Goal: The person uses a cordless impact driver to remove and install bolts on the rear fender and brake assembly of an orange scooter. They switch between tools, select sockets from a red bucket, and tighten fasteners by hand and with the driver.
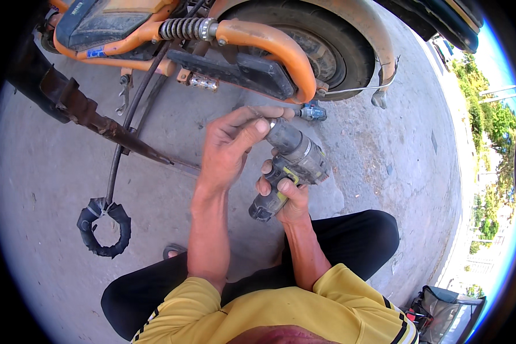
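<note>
A dark grey and yellow-green cordless drill point(297, 150) is held up in front of my knees, its chuck pointing up and to the left. My right hand point(292, 199) is closed around its handle. At the front of the chuck, my left hand point(228, 143) pinches with thumb and fingers. A small bright metal bit shows between those fingertips and the chuck, but most of what they hold is hidden. Just beyond my left fingers, a blue power tool point(312, 112) lies on the ground beside the motorbike.
An orange motorbike frame point(269, 35) with a coil spring point(186, 28) and a dusty rear wheel point(327, 51) fills the far side. At left are a rusty metal bar point(97, 117) and a rod ending in a black wrapped ring point(120, 221). A bag point(438, 312) sits at lower right.
</note>
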Available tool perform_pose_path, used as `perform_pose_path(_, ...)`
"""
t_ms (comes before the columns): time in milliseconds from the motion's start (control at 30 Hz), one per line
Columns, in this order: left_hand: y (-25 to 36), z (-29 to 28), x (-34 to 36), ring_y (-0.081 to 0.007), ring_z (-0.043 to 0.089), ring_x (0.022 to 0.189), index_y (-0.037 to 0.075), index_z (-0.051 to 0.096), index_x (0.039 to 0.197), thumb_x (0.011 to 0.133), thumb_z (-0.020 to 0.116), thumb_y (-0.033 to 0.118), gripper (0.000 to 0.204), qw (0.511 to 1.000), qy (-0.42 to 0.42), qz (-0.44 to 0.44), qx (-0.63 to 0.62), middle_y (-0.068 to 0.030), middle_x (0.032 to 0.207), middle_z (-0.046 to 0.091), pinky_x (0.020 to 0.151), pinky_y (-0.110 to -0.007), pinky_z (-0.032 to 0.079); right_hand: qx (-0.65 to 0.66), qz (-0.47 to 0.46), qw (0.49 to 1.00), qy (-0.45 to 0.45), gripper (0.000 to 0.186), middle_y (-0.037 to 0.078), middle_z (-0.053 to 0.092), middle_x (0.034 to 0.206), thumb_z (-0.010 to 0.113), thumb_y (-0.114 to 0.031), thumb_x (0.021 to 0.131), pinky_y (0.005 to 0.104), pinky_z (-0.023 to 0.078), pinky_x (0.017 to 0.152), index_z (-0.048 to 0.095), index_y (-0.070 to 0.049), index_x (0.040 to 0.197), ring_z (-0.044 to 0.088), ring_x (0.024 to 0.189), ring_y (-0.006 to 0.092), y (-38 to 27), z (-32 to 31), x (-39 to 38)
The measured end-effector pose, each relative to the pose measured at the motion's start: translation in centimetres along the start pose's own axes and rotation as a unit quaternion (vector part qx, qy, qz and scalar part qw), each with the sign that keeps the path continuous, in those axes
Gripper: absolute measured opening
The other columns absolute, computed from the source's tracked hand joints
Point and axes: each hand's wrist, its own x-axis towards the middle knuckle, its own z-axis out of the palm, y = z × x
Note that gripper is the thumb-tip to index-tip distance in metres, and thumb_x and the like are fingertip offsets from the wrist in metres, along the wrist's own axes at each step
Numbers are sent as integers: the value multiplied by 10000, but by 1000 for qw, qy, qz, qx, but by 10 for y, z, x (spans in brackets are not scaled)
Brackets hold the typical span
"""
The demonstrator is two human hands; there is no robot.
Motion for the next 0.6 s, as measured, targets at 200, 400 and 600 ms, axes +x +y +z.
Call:
perform_pose_path(200,-8,32,1,-227,732,981,-15,657,1120,873,845,170,361,994,22,-74,-80,-203,1086,754,831,-344,615,-106,-25,992,56,584,115,680,1066,818,-146,814,342,566,712,571,-36,1332,669,785,212,3,6,-3)
perform_pose_path(400,-7,46,3,-161,724,861,17,650,1000,891,788,91,190,987,98,-125,-36,-156,951,766,824,-328,609,-118,-1,990,78,595,93,676,1111,790,-73,788,350,578,803,568,-30,1339,683,905,207,3,-3,-5)
perform_pose_path(600,-6,54,2,-127,691,826,15,661,959,908,748,78,118,989,92,-118,18,-133,921,760,790,-294,585,-52,3,993,104,679,67,645,1273,768,-17,763,382,527,1036,544,-40,1404,636,1193,220,6,-4,-4)
